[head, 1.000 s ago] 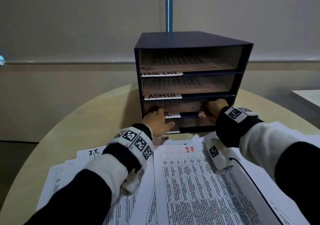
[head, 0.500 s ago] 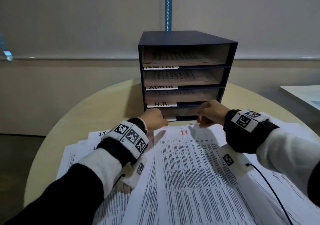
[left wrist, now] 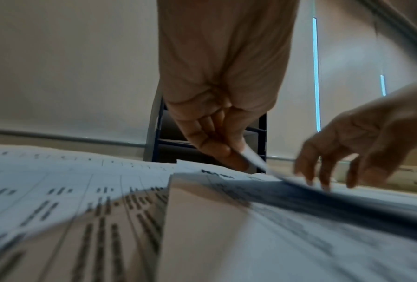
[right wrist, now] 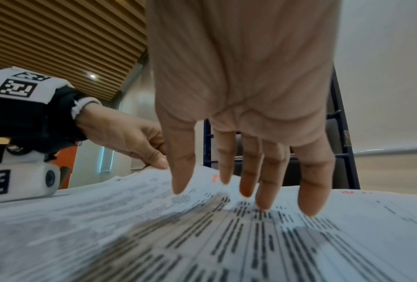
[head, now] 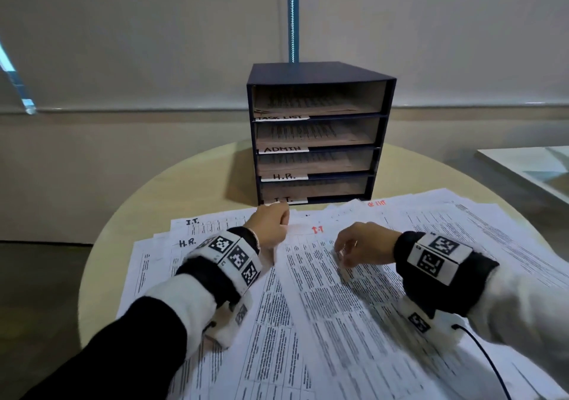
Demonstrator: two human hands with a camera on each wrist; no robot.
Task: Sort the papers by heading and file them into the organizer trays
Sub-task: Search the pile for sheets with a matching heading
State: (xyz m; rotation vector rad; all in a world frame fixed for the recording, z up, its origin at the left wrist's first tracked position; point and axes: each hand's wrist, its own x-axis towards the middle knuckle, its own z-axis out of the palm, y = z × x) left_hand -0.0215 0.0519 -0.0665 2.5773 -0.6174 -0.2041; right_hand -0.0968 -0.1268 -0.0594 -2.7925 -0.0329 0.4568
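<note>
A dark blue organizer (head: 317, 74) with four trays labelled TASK LIST, ADMIN, H.R. and I.T. stands at the table's far side. Printed papers (head: 363, 316) lie spread in front of it. The top sheet (head: 317, 276) carries a red I.T. heading. My left hand (head: 272, 222) pinches that sheet's upper left corner (left wrist: 251, 154) and lifts it a little. My right hand (head: 354, 245) hovers over the sheet with its fingers (right wrist: 269, 190) straight and spread, the tips touching the paper. Other sheets headed I.T. (head: 192, 221) and H.R. (head: 187, 242) show at the left.
The round wooden table (head: 191, 190) reaches the wall behind the organizer. A white surface (head: 529, 165) stands at the right edge. A thin black cable (head: 489, 365) runs from my right wrist over the papers.
Both hands have drawn back out of the H.R. tray towards me. The left hand now pinches the corner of the I.T. sheet, and the right hand has opened over it.
</note>
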